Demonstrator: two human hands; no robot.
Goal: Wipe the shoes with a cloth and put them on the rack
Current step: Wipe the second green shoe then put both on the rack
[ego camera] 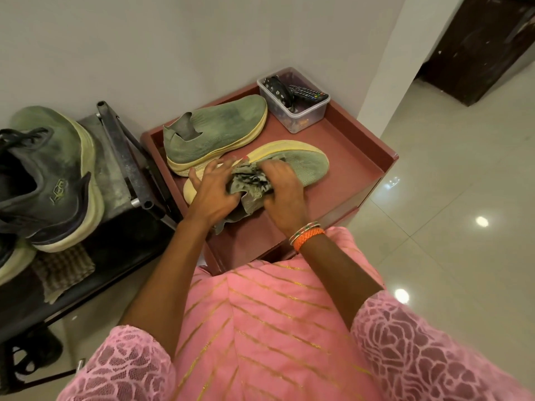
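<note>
Right now the wiping is going on: the right hand is gripping the cloth against the near shoe on the red table, while the left hand, fingers spread, is steadying it. Next, probably, comes lifting it to the rack left of the table.

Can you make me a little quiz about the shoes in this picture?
1. True or false: the right hand grips the cloth.
2. Which shoe is being wiped: A, the near green shoe, or B, the far green shoe?
3. Fill in: the remote lies in a clear plastic ____.

Key: 1 true; 2 A; 3 box.
</note>
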